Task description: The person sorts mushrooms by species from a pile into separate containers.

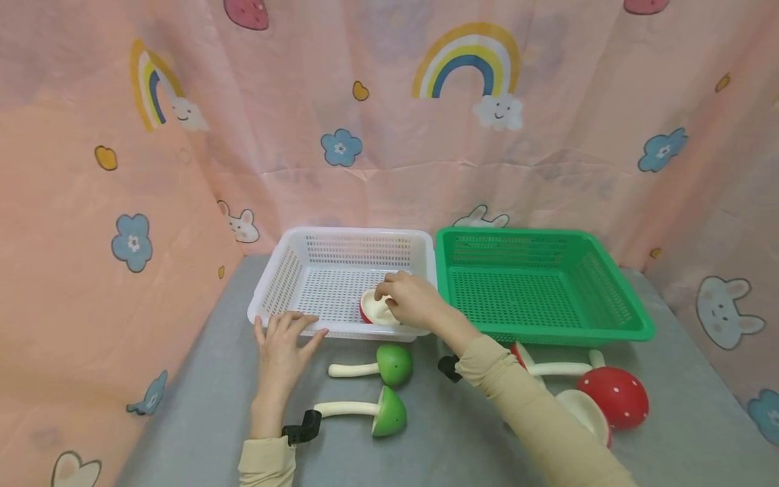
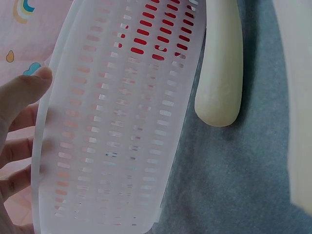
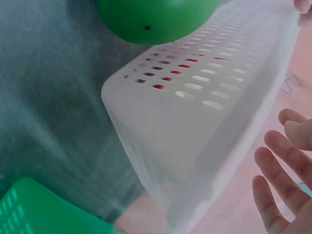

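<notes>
My left hand point(image 1: 281, 355) rests on the front-left rim of the white basket point(image 1: 268, 284), its fingers spread. In the left wrist view its fingertips point(image 2: 41, 74) lie right at the rim. Over the basket's front right, my right hand point(image 1: 414, 301) hovers with loosely bent fingers. Just beneath it, a red toy mushroom cap point(image 1: 372, 308) lies in the basket, cream hollow side up, partly covered by the hand. In the right wrist view the fingers point(image 3: 280, 170) are apart, with nothing seen between them. Two green toy mushrooms, one nearer point(image 1: 389, 412) and one farther point(image 1: 394, 365), lie before the basket.
A green basket point(image 1: 627, 325) stands right beside the white one. In front of it lie red toy mushroom parts: a dotted red cap point(image 1: 615, 398), a cream-hollowed cap point(image 1: 581, 412) and cream stems point(image 1: 560, 368). A patterned pink curtain point(image 1: 389, 135) hangs behind the grey table point(image 1: 207, 419).
</notes>
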The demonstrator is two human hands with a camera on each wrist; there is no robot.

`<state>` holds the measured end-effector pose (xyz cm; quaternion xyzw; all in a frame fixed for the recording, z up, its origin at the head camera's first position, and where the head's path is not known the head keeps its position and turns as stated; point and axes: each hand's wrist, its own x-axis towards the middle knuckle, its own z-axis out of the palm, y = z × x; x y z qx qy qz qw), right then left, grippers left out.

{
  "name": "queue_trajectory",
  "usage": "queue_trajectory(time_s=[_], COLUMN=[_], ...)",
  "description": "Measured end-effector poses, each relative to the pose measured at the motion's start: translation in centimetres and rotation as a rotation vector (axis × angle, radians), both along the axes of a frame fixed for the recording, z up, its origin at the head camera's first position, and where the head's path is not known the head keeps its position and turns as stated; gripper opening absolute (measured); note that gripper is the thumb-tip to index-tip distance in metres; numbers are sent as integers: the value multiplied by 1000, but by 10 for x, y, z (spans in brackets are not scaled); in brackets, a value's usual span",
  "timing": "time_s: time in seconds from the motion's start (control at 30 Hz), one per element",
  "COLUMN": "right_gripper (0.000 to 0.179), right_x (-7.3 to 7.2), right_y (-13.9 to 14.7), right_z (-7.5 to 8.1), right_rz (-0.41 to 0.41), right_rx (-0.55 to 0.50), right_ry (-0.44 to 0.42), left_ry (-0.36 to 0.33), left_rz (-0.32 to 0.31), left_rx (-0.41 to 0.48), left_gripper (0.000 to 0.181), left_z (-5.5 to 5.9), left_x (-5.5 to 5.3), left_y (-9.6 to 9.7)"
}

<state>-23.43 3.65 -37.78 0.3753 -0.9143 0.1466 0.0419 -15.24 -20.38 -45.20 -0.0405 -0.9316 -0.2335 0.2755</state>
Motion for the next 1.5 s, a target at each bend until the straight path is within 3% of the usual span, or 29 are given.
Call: queue_trajectory(time_s=[0.37,0.73,1.5], right_gripper=[19,19,28], right_x=[30,56,107], right_y=[26,58,129], right_z=[20,28,14], right_rz=[3,-22,-116], right_rx=[32,11,-97], right_ry=[117,157,231], left_ry=[0,4,7], left_rz=[-8,-9,-11], left_rx=[8,3,-1], left_gripper=[28,28,28], left_z=[-1,1,0], left_x=[1,1,0], left_y=[-1,0,0])
